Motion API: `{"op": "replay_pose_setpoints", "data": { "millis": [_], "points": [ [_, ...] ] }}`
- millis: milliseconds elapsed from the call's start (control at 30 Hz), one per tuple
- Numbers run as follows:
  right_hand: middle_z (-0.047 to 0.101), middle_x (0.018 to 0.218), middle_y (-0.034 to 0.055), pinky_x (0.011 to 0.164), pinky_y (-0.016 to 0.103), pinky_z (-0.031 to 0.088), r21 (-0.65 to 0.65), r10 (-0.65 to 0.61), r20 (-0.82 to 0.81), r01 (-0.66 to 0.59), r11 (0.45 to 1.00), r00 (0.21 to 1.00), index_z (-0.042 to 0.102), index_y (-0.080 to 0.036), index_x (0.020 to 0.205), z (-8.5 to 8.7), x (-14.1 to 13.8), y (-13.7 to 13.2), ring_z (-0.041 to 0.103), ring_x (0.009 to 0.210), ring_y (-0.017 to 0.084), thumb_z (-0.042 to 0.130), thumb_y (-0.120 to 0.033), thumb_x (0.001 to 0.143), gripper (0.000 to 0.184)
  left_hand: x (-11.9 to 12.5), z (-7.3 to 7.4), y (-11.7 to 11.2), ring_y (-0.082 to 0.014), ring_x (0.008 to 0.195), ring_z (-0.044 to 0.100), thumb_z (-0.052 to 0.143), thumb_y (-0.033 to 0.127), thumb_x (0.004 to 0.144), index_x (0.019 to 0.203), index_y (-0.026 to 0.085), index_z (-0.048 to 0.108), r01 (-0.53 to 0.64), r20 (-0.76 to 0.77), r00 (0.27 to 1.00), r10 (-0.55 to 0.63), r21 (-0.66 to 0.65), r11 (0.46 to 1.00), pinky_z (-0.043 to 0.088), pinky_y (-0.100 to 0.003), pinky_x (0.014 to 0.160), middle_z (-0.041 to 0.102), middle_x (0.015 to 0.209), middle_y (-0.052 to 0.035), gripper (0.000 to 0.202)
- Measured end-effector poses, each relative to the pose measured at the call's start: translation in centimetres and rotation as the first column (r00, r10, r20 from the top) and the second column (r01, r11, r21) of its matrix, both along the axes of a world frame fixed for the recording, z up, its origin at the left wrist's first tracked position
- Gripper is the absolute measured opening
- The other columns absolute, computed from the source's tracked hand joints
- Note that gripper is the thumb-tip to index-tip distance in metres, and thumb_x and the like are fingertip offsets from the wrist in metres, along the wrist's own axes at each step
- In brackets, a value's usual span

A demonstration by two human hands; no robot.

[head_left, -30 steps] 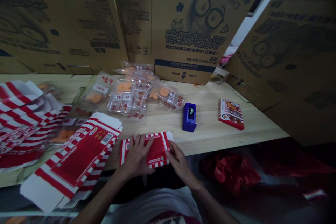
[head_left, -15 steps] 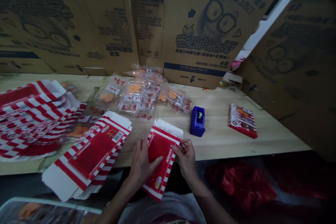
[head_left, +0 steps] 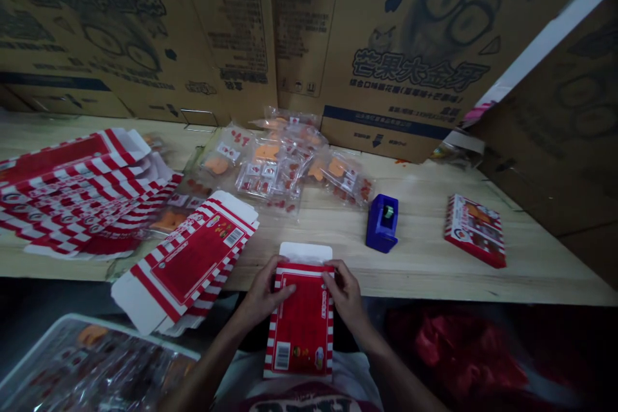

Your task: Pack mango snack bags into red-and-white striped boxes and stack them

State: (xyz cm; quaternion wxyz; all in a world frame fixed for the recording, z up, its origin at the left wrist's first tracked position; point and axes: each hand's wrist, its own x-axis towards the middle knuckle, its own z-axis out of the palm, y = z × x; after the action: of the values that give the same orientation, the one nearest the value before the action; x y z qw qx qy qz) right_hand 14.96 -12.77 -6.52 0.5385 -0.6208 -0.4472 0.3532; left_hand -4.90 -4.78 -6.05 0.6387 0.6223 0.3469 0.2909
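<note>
A red-and-white striped carton (head_left: 304, 315) is held between both hands at the table's front edge, its white end flap pointing away from me and a barcode at the near end. My left hand (head_left: 264, 293) grips its left side, thumb lying across the red panel. On the right side, my right hand (head_left: 345, 293) pinches the edge near the flap. Just left lies a stack of flat cartons (head_left: 193, 264). Clear packets (head_left: 270, 167) with orange and red pieces are piled beyond the hands.
A blue tape dispenser (head_left: 382, 224) and a filled carton (head_left: 476, 228) stand to the right. More flat cartons (head_left: 82, 190) fan out at left. A white tub (head_left: 70, 322) of packets sits below the table. Large cardboard boxes (head_left: 309, 45) wall the back.
The carton has turned from slanted to nearly straight and come closer to my body. Both hands moved with it, the left now further toward its far end. The view has shifted.
</note>
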Motion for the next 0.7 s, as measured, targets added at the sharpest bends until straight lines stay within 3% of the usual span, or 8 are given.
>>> {"op": "replay_pose_setpoints", "data": {
  "millis": [100, 200, 300, 367, 467, 567, 700],
  "points": [
    [0.060, 0.084, 0.0012, 0.072, 0.026, 0.045, 0.080, 0.025, 0.046, -0.029, 0.996, 0.999, 0.059, -0.021, 0.079, 0.2, 0.0, 0.5, 0.057, 0.079, 0.016, 0.057, -0.031, 0.087, 0.014, 0.1, 0.2, 0.6, -0.0146, 0.077, 0.057, 0.064, 0.034, 0.082, 0.086, 0.018, 0.059, -0.071, -0.013, 0.997, 0.072, 0.039, 0.997, 0.046, -0.024, 0.073, 0.062, 0.083, -0.0003, 0.017],
    [0.059, 0.080, 0.0002, 0.067, 0.026, 0.046, 0.081, -0.029, -0.012, 0.030, 0.996, 1.000, 0.054, -0.022, 0.080, 0.5, -0.5, 1.2, 0.056, 0.073, 0.015, 0.061, -0.031, 0.084, 0.012, 0.3, 0.1, 1.3, -0.0115, 0.068, 0.051, 0.064, 0.032, 0.081, 0.069, 0.016, 0.058, -0.194, 0.020, 0.981, 0.193, 0.056, 0.979, 0.041, -0.021, 0.066, 0.056, 0.071, 0.0014, 0.021],
    [0.062, 0.085, 0.0000, 0.068, 0.027, 0.049, 0.044, -0.061, -0.173, 0.069, 0.997, 0.983, 0.051, -0.024, 0.099, 1.2, -1.1, 1.9, 0.060, 0.075, 0.016, 0.065, -0.030, 0.079, 0.024, 0.5, 0.0, 1.5, -0.0110, 0.066, 0.052, 0.071, 0.030, 0.073, 0.072, 0.017, 0.055, -0.321, 0.075, 0.944, 0.322, -0.030, 0.947, 0.042, -0.021, 0.064, 0.056, 0.070, 0.0029, 0.021],
    [0.063, 0.088, 0.0010, 0.073, 0.028, 0.049, 0.018, 0.008, -0.222, -0.004, 1.000, 0.975, 0.054, -0.023, 0.102, 1.7, -1.1, 2.3, 0.061, 0.079, 0.017, 0.065, -0.031, 0.078, 0.027, 0.5, 0.2, 1.6, -0.0122, 0.069, 0.055, 0.074, 0.029, 0.070, 0.084, 0.019, 0.054, -0.367, 0.103, 0.922, 0.374, -0.083, 0.926, 0.044, -0.022, 0.065, 0.057, 0.075, 0.0031, 0.027],
    [0.062, 0.078, -0.0001, 0.068, 0.027, 0.047, -0.021, 0.105, -0.245, -0.114, 0.993, 0.964, 0.059, -0.021, 0.085, 2.1, -0.7, 2.5, 0.058, 0.072, 0.016, 0.066, -0.030, 0.077, 0.014, 0.1, 0.8, 1.8, -0.0146, 0.076, 0.058, 0.072, 0.029, 0.072, 0.100, 0.020, 0.055, -0.263, 0.112, 0.956, 0.273, -0.099, 0.960, 0.046, -0.024, 0.069, 0.059, 0.082, 0.0010, 0.034],
    [0.061, 0.076, -0.0004, 0.066, 0.025, 0.044, -0.008, 0.113, -0.235, -0.119, 0.993, 0.965, 0.058, -0.020, 0.074, 2.0, -0.1, 2.5, 0.057, 0.072, 0.015, 0.067, -0.027, 0.077, 0.012, -0.5, 1.3, 2.4, -0.0148, 0.076, 0.056, 0.067, 0.029, 0.077, 0.083, 0.015, 0.064, -0.115, 0.055, 0.992, 0.114, 0.016, 0.993, 0.044, -0.024, 0.070, 0.059, 0.079, -0.0018, 0.015],
    [0.063, 0.092, 0.0032, 0.076, 0.027, 0.044, 0.039, 0.206, -0.121, -0.203, 0.978, 0.971, 0.061, -0.020, 0.076, 2.2, 0.3, 2.3, 0.059, 0.088, 0.018, 0.065, -0.027, 0.080, 0.010, -1.2, 1.8, 2.7, -0.0164, 0.080, 0.057, 0.067, 0.027, 0.078, 0.073, 0.014, 0.065, -0.039, -0.005, 0.999, 0.040, 0.168, 0.985, 0.043, -0.025, 0.073, 0.060, 0.082, -0.0042, 0.015]
  ]
}}
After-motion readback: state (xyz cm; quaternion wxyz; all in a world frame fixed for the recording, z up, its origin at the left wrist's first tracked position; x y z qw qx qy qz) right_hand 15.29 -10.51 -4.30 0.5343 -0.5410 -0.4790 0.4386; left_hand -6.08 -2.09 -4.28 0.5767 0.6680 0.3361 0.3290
